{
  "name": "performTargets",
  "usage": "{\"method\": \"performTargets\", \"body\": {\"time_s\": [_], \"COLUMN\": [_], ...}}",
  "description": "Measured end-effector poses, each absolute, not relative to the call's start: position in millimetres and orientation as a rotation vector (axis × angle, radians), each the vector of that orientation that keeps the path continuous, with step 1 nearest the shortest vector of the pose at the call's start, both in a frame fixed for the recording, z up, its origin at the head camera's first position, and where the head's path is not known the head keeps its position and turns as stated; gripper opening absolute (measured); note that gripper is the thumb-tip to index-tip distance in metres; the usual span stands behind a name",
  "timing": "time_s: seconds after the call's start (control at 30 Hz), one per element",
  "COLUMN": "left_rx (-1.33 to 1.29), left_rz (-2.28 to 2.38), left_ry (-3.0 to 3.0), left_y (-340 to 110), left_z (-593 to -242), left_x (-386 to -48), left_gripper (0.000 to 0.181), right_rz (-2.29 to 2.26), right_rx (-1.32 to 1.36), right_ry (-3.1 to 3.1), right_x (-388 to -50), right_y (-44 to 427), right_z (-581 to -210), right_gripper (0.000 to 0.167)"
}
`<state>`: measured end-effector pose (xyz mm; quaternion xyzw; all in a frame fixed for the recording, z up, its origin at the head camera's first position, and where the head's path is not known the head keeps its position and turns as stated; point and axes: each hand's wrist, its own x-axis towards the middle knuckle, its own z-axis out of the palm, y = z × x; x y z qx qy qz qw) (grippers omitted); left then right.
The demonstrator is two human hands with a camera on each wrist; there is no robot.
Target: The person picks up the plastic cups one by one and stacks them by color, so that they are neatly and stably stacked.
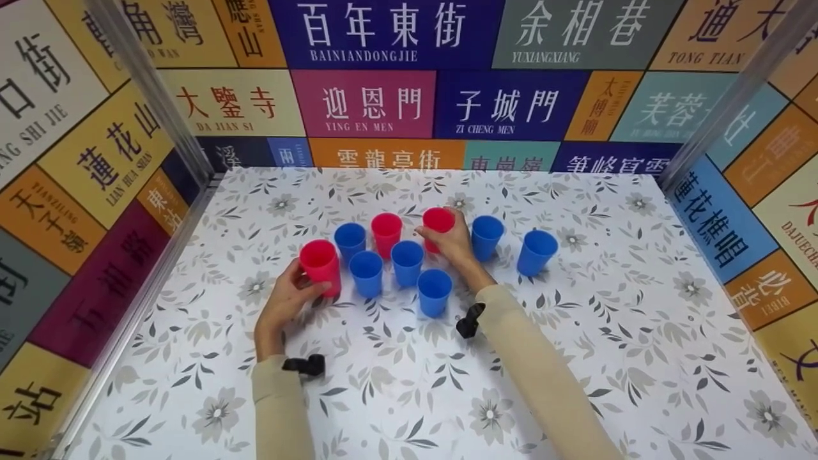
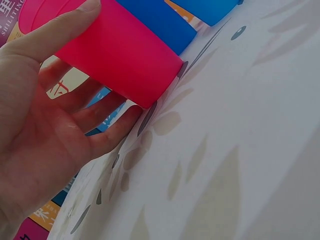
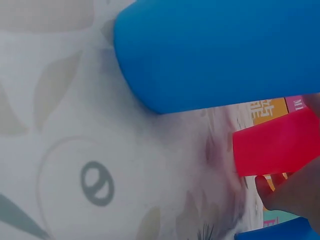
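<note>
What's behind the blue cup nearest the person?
Behind that cup: another blue cup, slightly left; farther back, a red cup in the right hand. That cup hides some tabletop.

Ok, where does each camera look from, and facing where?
Head: worn there, facing forward and down at cups; left hand, right hand, sleeves show.
Left wrist: worn there, facing a red cup; left hand holds it.
Right wrist: worn there, facing a blue cup; right hand shows partly.
Head and left wrist share that red cup.

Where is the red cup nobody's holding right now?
In the head view, the unheld red cup stands just left of centre, between a blue cup and the right-hand held red cup.
</note>
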<state>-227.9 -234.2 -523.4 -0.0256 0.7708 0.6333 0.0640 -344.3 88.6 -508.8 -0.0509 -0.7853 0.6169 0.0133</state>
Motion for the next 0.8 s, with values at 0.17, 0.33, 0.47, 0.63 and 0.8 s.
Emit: {"method": "performTargets", "body": {"time_s": [0.17, 0.33, 0.47, 0.63, 0.8], "left_rx": [-0.079, -0.024, -0.027, -0.038, -0.033], "left_rz": [1.914, 1.935, 1.937, 1.923, 1.931], "left_ry": [2.337, 2.359, 2.356, 2.362, 2.361], "left_y": [-232.9, -233.5, -234.2, -234.7, -234.5], "left_z": [-522.1, -525.2, -526.6, -526.7, -527.3], "left_x": [-227.9, -229.3, -229.7, -229.5, -229.4], "left_gripper": [0.078, 0.074, 0.075, 0.078, 0.077], "right_rz": [1.947, 1.901, 1.911, 1.909, 1.927], "right_rx": [-0.15, -0.185, -0.205, -0.139, -0.049], "right_ry": [-2.369, -2.431, -2.442, -2.42, -2.389], "right_x": [-342.9, -341.8, -341.0, -338.8, -334.7], "right_y": [91.0, 95.7, 97.3, 97.7, 98.1], "right_z": [-511.3, -513.2, -510.2, -502.4, -493.9], "right_gripper": [0.073, 0.074, 0.075, 0.076, 0.074]}}
